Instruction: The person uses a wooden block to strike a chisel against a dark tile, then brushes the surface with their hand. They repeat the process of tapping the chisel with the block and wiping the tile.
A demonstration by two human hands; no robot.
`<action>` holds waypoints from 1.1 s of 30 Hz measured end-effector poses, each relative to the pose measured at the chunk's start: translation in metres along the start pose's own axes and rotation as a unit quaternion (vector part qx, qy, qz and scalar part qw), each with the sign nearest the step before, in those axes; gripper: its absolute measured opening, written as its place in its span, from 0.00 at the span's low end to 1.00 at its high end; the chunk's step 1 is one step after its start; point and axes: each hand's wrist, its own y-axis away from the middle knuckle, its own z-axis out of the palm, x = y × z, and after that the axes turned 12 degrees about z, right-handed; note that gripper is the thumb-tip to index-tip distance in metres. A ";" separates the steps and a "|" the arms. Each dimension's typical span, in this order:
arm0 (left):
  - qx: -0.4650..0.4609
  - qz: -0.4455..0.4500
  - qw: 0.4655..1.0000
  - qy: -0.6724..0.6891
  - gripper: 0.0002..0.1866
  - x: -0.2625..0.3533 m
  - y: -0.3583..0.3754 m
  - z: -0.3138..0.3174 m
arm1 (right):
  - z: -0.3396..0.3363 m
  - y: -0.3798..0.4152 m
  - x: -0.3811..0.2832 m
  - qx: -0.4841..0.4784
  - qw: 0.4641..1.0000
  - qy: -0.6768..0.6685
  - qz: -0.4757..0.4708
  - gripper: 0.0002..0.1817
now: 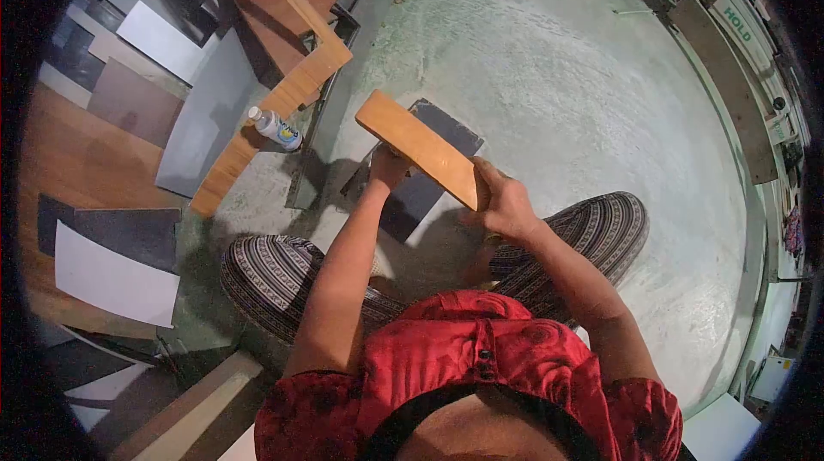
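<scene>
An orange-brown wooden board (pixel 421 148) is held at a slant between my two hands, above a dark flat panel (pixel 412 203) on the floor. My left hand (pixel 390 168) is at the board's lower left edge, with its fingers partly hidden beneath it. At the board's right end, my right hand (pixel 505 197) grips it, thumb and fingers around the end. The dark panel shows on both sides of the board.
A white bottle (pixel 278 130) lies by a long angled wooden strip (pixel 225 171) at the left. Sheets and offcuts, including a white sheet (pixel 116 276), cover the far left. My knees in patterned cloth flank the panel. Long boards (pixel 728 92) line the right side.
</scene>
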 end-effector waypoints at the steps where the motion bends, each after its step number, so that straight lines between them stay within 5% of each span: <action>1: 0.009 0.087 0.991 -0.097 0.27 -0.021 0.000 0.004 | 0.000 0.000 0.000 0.001 1.000 0.005 -0.004 0.43; 3: 0.019 0.173 0.966 -0.192 0.24 -0.038 -0.002 0.007 | 0.001 0.001 -0.001 -0.008 1.000 0.015 0.005 0.42; 5: -0.050 0.213 0.859 -0.462 0.19 -0.044 -0.006 0.009 | 0.003 0.001 0.001 -0.014 1.000 0.024 0.014 0.40; 6: -0.048 0.215 0.859 -0.461 0.19 -0.058 -0.007 0.015 | 0.007 0.000 0.005 -0.023 0.997 0.058 0.037 0.40; 8: 0.059 0.211 0.966 -0.141 0.19 -0.089 -0.009 0.030 | 0.008 0.002 0.005 -0.028 0.993 0.092 0.061 0.40; 11: 0.019 0.138 0.973 -0.186 0.21 -0.020 -0.001 0.005 | 0.003 0.008 -0.002 -0.008 0.999 0.016 0.035 0.41; 14: 0.000 0.168 0.963 -0.213 0.21 -0.028 -0.001 0.011 | 0.001 0.008 -0.004 0.027 0.997 -0.072 -0.018 0.41; 16: -0.010 0.106 0.986 -0.127 0.20 -0.017 -0.001 0.008 | 0.004 0.006 0.001 -0.003 0.999 -0.046 0.004 0.43; 17: -0.076 0.150 0.916 -0.365 0.19 -0.012 -0.002 0.006 | 0.006 0.004 0.002 0.000 0.999 -0.047 0.004 0.43; 18: -0.137 0.182 0.784 -0.578 0.19 -0.014 -0.004 0.007 | 0.006 0.001 0.000 -0.044 0.997 0.033 0.051 0.44; 20: -0.117 0.189 0.827 -0.516 0.19 -0.019 -0.006 0.005 | 0.005 0.001 -0.001 -0.085 0.985 0.111 0.099 0.46; 23: -0.072 0.187 0.903 -0.381 0.20 -0.029 -0.004 0.005 | 0.004 0.004 0.003 -0.062 0.996 0.032 0.060 0.48; 25: -0.025 0.151 0.973 -0.170 0.23 -0.017 -0.004 0.002 | 0.005 0.002 0.008 -0.009 1.000 -0.020 -0.008 0.48; 28: 0.024 0.112 0.988 -0.107 0.26 0.024 0.000 -0.006 | 0.001 0.000 0.008 -0.002 1.000 -0.018 -0.013 0.49; 32: -0.019 0.088 0.983 -0.163 0.25 -0.032 -0.002 -0.001 | 0.005 0.001 0.004 -0.013 1.000 -0.011 0.002 0.45; 33: -0.062 0.128 0.933 -0.330 0.26 -0.034 -0.001 0.001 | 0.008 -0.001 0.006 -0.047 0.998 0.036 0.038 0.43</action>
